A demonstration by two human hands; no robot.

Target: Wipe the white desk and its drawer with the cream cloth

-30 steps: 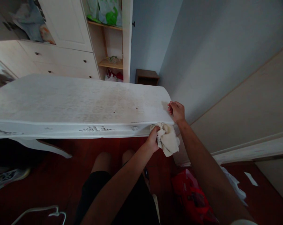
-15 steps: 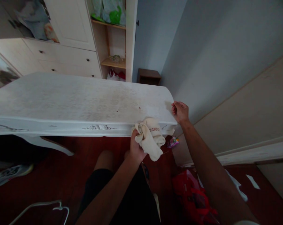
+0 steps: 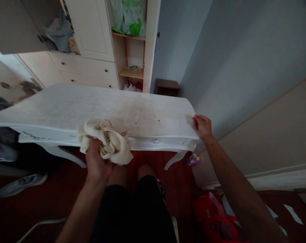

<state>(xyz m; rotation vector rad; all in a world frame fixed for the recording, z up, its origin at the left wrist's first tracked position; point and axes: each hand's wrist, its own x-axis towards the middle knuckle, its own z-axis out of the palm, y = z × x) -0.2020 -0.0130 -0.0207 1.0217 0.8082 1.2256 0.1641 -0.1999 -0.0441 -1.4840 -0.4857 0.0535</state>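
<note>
We have a grey-blue wall [image 3: 244, 50] along our right and a white cabinet [image 3: 92, 37] with drawers and shelves beyond the desk [image 3: 79, 101]. The desk is white and curved along its edges, with grey-brown smudges across the middle of its top. Below it to the right, a red bag [image 3: 206, 212] lies on the dark red floor [image 3: 178, 182]. A brown open-fronted box [image 3: 167, 83] shows past the far edge.

The bunched cream cloth [image 3: 119, 150] is at the desk's front edge, left of centre; we cannot tell whether it touches the wood. Our left hand [image 3: 98, 160] has its grip closed around the cloth, thumb on top. Our right hand [image 3: 203, 125] is at the desk's right end, its grip curled into a loose fist; we cannot see anything in it.

Smaller still, we find a pink packet [image 3: 193, 159] beneath the right end, a drawer knob [image 3: 155, 141] on the front, and, on the top, a tiny dark speck [image 3: 158, 120].
</note>
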